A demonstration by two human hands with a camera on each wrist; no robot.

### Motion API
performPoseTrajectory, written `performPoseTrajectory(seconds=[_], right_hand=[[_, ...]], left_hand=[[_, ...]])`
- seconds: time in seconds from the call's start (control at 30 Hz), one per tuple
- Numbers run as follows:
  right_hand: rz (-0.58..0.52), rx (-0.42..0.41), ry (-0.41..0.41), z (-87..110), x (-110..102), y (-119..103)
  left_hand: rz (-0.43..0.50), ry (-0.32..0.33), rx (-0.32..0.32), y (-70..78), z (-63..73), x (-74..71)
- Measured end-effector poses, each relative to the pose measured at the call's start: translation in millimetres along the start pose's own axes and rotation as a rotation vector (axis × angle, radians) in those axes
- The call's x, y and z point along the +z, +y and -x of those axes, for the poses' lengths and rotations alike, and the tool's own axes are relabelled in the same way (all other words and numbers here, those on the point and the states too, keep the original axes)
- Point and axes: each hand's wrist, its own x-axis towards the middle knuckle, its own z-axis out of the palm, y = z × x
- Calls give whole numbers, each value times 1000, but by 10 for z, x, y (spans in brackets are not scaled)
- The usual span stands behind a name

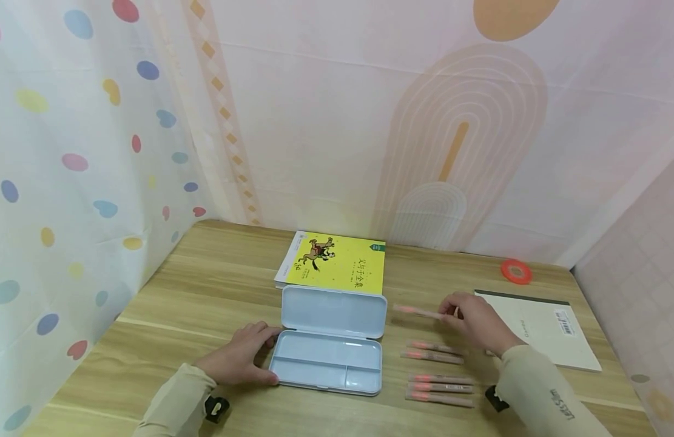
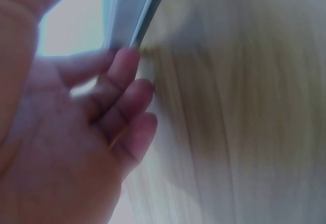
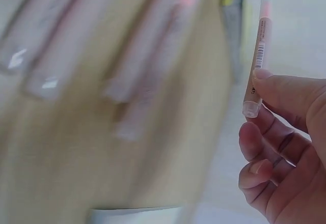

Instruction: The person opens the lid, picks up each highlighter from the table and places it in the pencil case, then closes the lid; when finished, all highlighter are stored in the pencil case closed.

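Observation:
A pale blue pencil case [image 1: 326,358] lies on the table with its lid raised, and its compartments hold nothing. My left hand [image 1: 241,355] holds the case at its left end, thumb at the front corner and index finger at the back corner. In the left wrist view the other fingers [image 2: 137,132] are bent beside the case. My right hand [image 1: 475,321] pinches a slim highlighter [image 1: 418,312] with a pinkish tip, between thumb and fingers, to the right of the lid. The right wrist view shows a barcode on this highlighter [image 3: 259,56].
Several similar highlighters [image 1: 440,388] lie in two groups right of the case. Behind the lid is a yellow book [image 1: 347,261]. A cream notebook [image 1: 555,334] lies at the right, with a red tape roll [image 1: 515,271] beyond it. Curtains [image 1: 315,121] hang behind the table.

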Motion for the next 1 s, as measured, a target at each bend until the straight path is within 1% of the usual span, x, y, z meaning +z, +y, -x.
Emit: performPoseTrajectory(seconds=[0.2, 0.3, 0.4, 0.53, 0.7, 0.77, 0.93, 1.0], right_hand=[[70, -62, 55, 5, -154, -226], [78, -91, 72, 13, -171, -341], [69, -111, 69, 15, -144, -466], [76, -139, 57, 1, -50, -654], [84, -151, 11, -38, 114, -883], [100, -169, -4, -61, 202, -950], [188, -284, -7, -113, 458, -1045], [210, -313, -11, -129, 556, -1062]], left_hand=[[-4, 4, 0, 5, 8, -6], [1, -2, -9, 11, 6, -12], [7, -10, -17, 18, 3, -17], [8, -14, -19, 28, 0, -19], [4, -11, -18, 30, 0, -20], [2, -8, -15, 28, 3, -20], [2, -9, -13, 20, 5, -16], [2, -11, -14, 19, 3, -15]])
